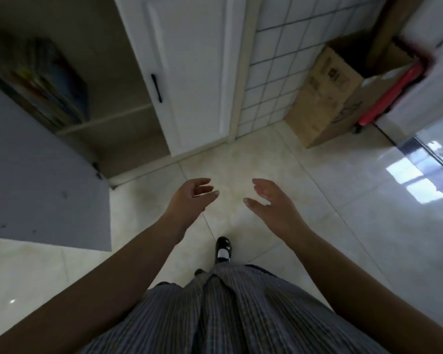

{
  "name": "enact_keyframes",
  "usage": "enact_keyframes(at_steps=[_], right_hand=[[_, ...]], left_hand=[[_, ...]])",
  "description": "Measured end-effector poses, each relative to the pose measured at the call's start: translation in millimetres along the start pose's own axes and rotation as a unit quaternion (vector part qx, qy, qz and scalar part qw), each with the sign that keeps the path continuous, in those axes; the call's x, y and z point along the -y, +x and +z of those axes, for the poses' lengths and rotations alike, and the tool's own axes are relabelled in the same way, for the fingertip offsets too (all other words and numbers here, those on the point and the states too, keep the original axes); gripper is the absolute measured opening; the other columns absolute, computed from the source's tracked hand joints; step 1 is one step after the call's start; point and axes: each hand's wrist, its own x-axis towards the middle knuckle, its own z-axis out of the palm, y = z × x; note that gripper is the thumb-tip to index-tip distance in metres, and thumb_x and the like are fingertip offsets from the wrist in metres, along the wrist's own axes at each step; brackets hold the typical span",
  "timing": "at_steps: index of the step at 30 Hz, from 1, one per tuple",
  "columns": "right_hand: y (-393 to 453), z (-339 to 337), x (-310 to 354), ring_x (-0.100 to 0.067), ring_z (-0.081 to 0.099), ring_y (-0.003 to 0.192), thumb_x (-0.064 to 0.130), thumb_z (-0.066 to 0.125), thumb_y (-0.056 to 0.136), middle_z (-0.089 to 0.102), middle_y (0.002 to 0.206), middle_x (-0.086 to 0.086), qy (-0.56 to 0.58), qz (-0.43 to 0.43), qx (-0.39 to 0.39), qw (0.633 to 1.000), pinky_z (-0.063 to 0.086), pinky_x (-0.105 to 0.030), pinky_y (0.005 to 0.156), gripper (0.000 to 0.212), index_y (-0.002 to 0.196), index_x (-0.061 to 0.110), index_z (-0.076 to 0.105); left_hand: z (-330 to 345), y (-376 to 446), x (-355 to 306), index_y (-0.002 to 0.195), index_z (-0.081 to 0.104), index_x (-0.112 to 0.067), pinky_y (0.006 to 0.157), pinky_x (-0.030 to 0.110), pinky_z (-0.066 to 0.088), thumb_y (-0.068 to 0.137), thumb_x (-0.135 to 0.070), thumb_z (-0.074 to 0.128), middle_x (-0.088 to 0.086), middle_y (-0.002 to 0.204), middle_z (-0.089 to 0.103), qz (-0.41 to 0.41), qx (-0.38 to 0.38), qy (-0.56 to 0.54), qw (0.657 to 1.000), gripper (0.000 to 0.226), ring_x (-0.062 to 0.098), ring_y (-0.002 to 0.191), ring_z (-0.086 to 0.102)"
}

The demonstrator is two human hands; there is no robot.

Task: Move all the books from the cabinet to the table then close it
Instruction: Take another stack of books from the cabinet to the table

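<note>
Pleated grey striped skirt (pixel 230 310) fills the bottom, one black shoe (pixel 223 249) on the pale floor tiles (pixel 343 200). Both hands hang empty, fingers relaxed: left hand (pixel 189 198), right hand (pixel 271 200). Blurred colourful books (pixel 44 83) lean on a shelf inside the white cabinet (pixel 128 118), its left door (pixel 36 175) open.
</note>
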Motion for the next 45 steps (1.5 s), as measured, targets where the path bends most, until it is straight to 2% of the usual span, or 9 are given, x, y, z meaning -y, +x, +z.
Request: enact_keyframes(at_steps=[5,14,19,26,29,32,38,42,45], right_hand=[[76,8,43,-0.003,0.044,0.124,0.029,0.066,0.085,0.05,0.136,0.005,-0.019,-0.045,0.086,0.995,0.035,-0.024,0.098,0.051,0.132,0.026,0.047],[167,40,106,-0.011,0.046,0.128,0.024,0.064,0.087,0.052,0.137,0.001,-0.07,-0.109,0.197,0.972,0.034,-0.025,0.101,0.048,0.132,0.017,0.048],[197,64,138,-0.007,0.044,0.127,0.024,0.064,0.087,0.05,0.136,0.006,-0.065,-0.142,0.26,0.953,0.032,-0.023,0.099,0.046,0.13,0.022,0.048],[238,108,172,-0.007,0.047,0.123,0.026,0.066,0.085,0.053,0.13,0.007,-0.083,-0.167,0.29,0.939,0.035,-0.023,0.097,0.044,0.126,0.027,0.05],[259,135,190,-0.005,0.046,0.121,0.025,0.066,0.085,0.052,0.126,0.009,-0.105,-0.182,0.308,0.928,0.034,-0.023,0.097,0.046,0.128,0.027,0.049],[279,164,211,-0.004,0.045,0.12,0.026,0.066,0.085,0.052,0.131,0.007,-0.129,-0.192,0.317,0.92,0.034,-0.023,0.097,0.048,0.13,0.027,0.048],[334,229,255,-0.014,0.046,0.127,0.033,0.067,0.083,0.051,0.132,0.009,-0.136,-0.152,0.321,0.925,0.045,-0.042,0.102,0.05,0.129,0.035,0.048],[372,269,285,-0.011,0.047,0.125,0.027,0.066,0.085,0.052,0.128,0.008,-0.136,-0.16,0.313,0.926,0.039,-0.028,0.101,0.049,0.13,0.027,0.048],[398,298,302,-0.009,0.047,0.122,0.024,0.066,0.085,0.052,0.126,0.007,-0.136,-0.156,0.323,0.924,0.038,-0.024,0.097,0.049,0.131,0.024,0.048]], left_hand=[[-32,36,-27,0.122,0.054,-0.016,0.095,0.036,0.047,0.087,-0.016,0.066,0.0,0.113,0.062,-0.018,-0.093,-0.052,0.994,0.038,0.015,0.104,0.058],[-81,66,-39,0.126,0.054,-0.02,0.095,0.035,0.048,0.084,-0.024,0.069,-0.004,0.114,0.064,-0.044,-0.225,-0.119,0.966,0.045,0.014,0.107,0.06],[-103,70,-43,0.126,0.054,-0.02,0.096,0.035,0.048,0.085,-0.024,0.069,-0.003,0.116,0.064,-0.042,-0.273,-0.15,0.949,0.044,0.015,0.107,0.06],[-144,95,-51,0.127,0.052,-0.017,0.09,0.029,0.048,0.086,-0.022,0.067,-0.002,0.115,0.064,-0.031,-0.308,-0.184,0.933,0.044,0.013,0.105,0.061],[-172,115,-56,0.123,0.054,-0.018,0.093,0.032,0.048,0.085,-0.021,0.068,0.0,0.116,0.064,-0.028,-0.327,-0.181,0.927,0.04,0.014,0.105,0.061],[-205,136,-63,0.122,0.055,-0.018,0.092,0.033,0.048,0.086,-0.019,0.067,0.0,0.114,0.064,-0.024,-0.337,-0.187,0.922,0.038,0.015,0.102,0.061],[-282,199,-66,0.117,0.057,-0.017,0.08,0.029,0.047,0.084,-0.014,0.068,0.003,0.109,0.064,-0.035,-0.343,-0.208,0.915,0.035,0.016,0.092,0.06],[-330,242,-67,0.118,0.059,-0.012,0.084,0.032,0.048,0.082,-0.011,0.07,0.005,0.104,0.065,-0.047,-0.345,-0.223,0.91,0.037,0.016,0.087,0.059],[-360,273,-65,0.112,0.058,-0.014,0.073,0.021,0.047,0.083,-0.007,0.068,0.008,0.102,0.064,-0.038,-0.351,-0.235,0.906,0.032,0.016,0.085,0.058]])
